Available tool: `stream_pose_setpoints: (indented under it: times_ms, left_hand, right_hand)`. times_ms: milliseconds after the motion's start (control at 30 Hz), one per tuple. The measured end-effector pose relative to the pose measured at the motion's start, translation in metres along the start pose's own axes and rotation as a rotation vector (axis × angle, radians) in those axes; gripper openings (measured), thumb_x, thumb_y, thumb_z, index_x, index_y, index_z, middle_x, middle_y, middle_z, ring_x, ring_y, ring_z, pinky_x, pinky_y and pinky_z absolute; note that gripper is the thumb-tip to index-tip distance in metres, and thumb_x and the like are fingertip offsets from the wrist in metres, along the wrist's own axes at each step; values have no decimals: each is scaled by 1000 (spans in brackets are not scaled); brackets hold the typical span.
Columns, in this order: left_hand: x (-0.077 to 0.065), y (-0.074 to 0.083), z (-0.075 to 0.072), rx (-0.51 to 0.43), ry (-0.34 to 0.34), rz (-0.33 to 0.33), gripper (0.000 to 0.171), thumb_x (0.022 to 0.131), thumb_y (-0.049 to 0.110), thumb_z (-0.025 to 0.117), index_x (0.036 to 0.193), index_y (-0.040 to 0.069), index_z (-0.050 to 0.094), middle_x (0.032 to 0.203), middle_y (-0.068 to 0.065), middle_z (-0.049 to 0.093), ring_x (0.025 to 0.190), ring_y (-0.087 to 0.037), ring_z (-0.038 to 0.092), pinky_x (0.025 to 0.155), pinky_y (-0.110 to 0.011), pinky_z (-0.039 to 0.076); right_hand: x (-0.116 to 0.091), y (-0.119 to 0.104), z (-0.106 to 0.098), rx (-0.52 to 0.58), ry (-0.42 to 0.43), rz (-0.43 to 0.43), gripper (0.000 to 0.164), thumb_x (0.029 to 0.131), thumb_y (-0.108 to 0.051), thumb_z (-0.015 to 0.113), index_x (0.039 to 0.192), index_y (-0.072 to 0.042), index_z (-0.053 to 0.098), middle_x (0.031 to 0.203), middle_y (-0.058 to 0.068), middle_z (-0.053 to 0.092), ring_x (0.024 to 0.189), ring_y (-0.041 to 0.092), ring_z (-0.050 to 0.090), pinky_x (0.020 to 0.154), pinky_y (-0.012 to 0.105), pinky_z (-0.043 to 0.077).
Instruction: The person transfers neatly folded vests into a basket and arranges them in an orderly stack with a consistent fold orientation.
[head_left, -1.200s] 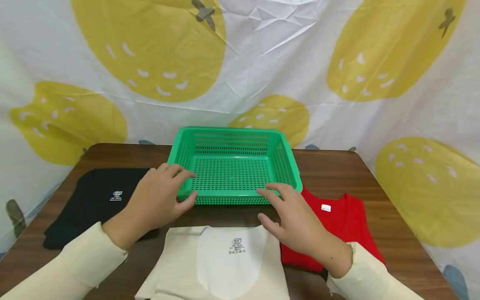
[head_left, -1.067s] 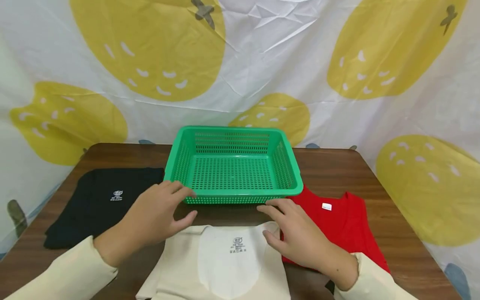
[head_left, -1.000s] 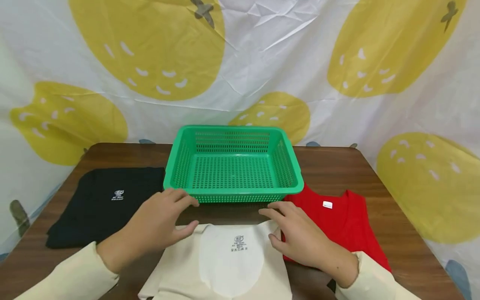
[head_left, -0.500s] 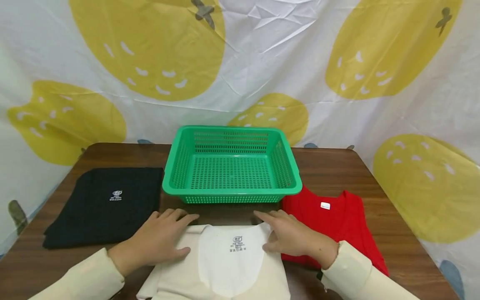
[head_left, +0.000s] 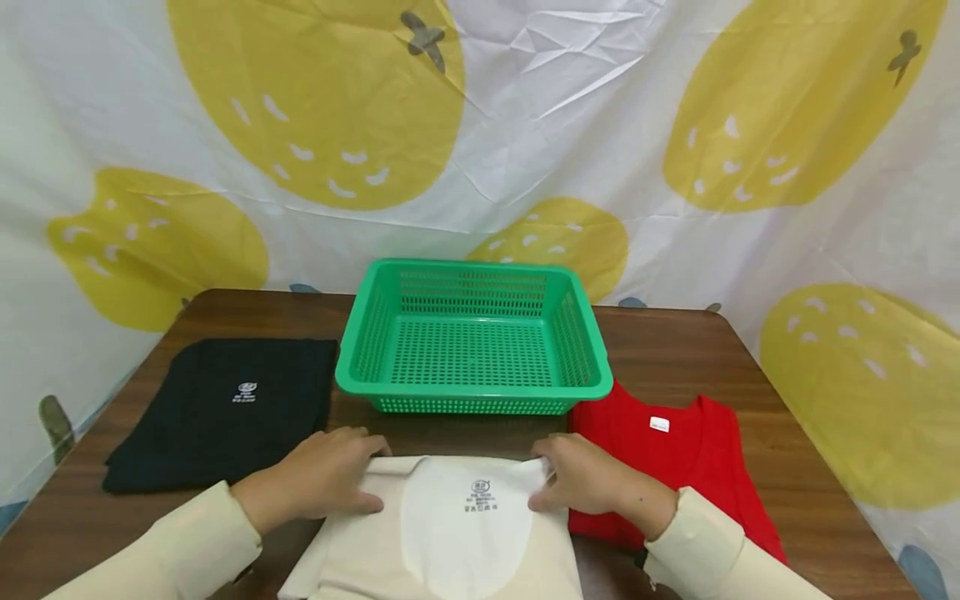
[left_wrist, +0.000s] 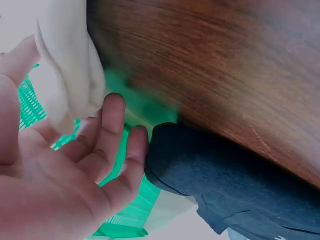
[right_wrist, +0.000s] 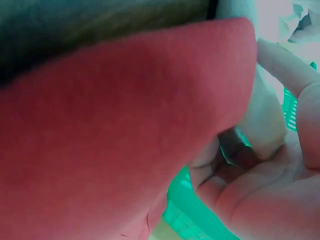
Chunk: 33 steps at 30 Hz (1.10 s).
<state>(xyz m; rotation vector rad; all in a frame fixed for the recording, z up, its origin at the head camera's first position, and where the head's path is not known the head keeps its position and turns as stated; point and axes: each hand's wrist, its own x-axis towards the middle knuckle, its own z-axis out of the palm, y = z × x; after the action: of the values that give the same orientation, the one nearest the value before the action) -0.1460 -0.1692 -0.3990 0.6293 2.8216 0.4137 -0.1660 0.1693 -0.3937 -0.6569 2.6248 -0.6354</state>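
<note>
A folded cream shirt (head_left: 360, 554) with a white neck area and dark printed label lies at the front middle of the table. My left hand (head_left: 318, 477) holds its upper left corner, thumb on top and fingers behind the far edge. At the upper right corner, my right hand (head_left: 588, 477) pinches the cloth between thumb and fingers. In the left wrist view the cream cloth (left_wrist: 72, 70) sits between thumb and curled fingers. The right wrist view shows the cream cloth (right_wrist: 265, 117) inside the right hand, partly covered by red cloth (right_wrist: 125, 130) in front.
A green plastic basket (head_left: 472, 390) with nothing in it stands behind the cream shirt. To the left lies a folded black shirt (head_left: 217, 433), to the right a folded red top (head_left: 682, 462) with a white tag. A lemon-print curtain (head_left: 517, 150) hangs behind the wooden table (head_left: 660, 342).
Both hands have come back from the basket's front rim and down to the cream shirt's upper corners, and their fingers have closed on the cloth. The basket's near side now shows uncovered.
</note>
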Motion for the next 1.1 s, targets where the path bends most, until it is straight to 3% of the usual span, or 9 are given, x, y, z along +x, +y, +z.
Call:
stream_pose_setpoints:
  times_ms: [100, 267, 367, 467, 633, 733, 833, 967, 1100]
  left_hand:
    - [1, -1, 2, -36, -18, -44, 48, 70, 40, 89, 102, 10, 70, 88, -2, 65, 79, -16, 59, 69, -41, 51]
    - [-3, -6, 6, -218, -74, -94, 40, 74, 35, 87, 98, 11, 66, 84, 2, 66, 74, -13, 60, 67, -36, 52]
    - [-8, -9, 5, -343, -82, -47, 33, 78, 25, 84, 98, 14, 61, 83, 3, 65, 71, -12, 58, 63, -30, 49]
    - [-16, -12, -1, -470, -88, 23, 30, 82, 18, 80, 103, 13, 59, 87, 1, 65, 72, -12, 58, 61, -27, 48]
    - [-25, -14, -12, -754, -90, 100, 31, 89, 15, 74, 113, 5, 57, 100, -10, 67, 82, -13, 64, 66, -28, 55]
    - [-27, -10, -22, -890, -73, 125, 33, 92, 13, 70, 118, -1, 53, 108, -18, 65, 88, -18, 68, 70, -34, 59]
    - [-27, -5, -38, -939, -31, 143, 33, 95, 12, 66, 121, -1, 51, 113, -22, 62, 90, -20, 68, 71, -38, 60]
    - [-23, 3, -65, -890, 66, 154, 31, 97, 15, 65, 123, 2, 53, 112, -22, 59, 88, -20, 66, 70, -39, 59]
    - [-8, 11, -95, -825, 137, 126, 32, 98, 21, 64, 125, 6, 53, 111, -19, 58, 87, -22, 65, 70, -38, 58]
  right_hand:
    - [-4, 2, 3, 67, 0, -2, 47, 74, -24, 88, 111, -8, 65, 95, 0, 68, 83, 15, 59, 69, 28, 54]
    - [-12, 9, 4, 232, 5, -18, 35, 81, -24, 83, 103, -13, 58, 90, -2, 65, 82, 16, 58, 64, 27, 50]
    - [-17, 14, 4, 357, 31, -26, 34, 83, -24, 81, 105, -12, 58, 97, 2, 65, 87, 18, 59, 67, 27, 53]
    - [-22, 17, 3, 563, 26, -10, 37, 86, -21, 79, 116, -7, 61, 105, 8, 67, 90, 20, 65, 73, 29, 57]
    - [-32, 16, 1, 824, 3, 22, 38, 90, -19, 75, 120, 1, 63, 103, 10, 73, 86, 21, 72, 75, 33, 60]
    - [-38, 11, -6, 843, -1, -18, 35, 93, -20, 72, 119, 0, 60, 107, 11, 71, 88, 22, 71, 75, 35, 61]
    - [-44, 5, -20, 807, 24, -76, 33, 96, -20, 67, 122, -3, 54, 114, 16, 66, 92, 26, 69, 73, 40, 61]
    - [-43, -3, -45, 735, 126, -118, 31, 99, -21, 64, 124, -8, 52, 114, 19, 63, 90, 27, 70, 71, 40, 61]
    - [-28, -5, -73, 727, 209, -124, 31, 100, -22, 61, 127, -9, 51, 110, 14, 66, 85, 25, 72, 72, 40, 61]
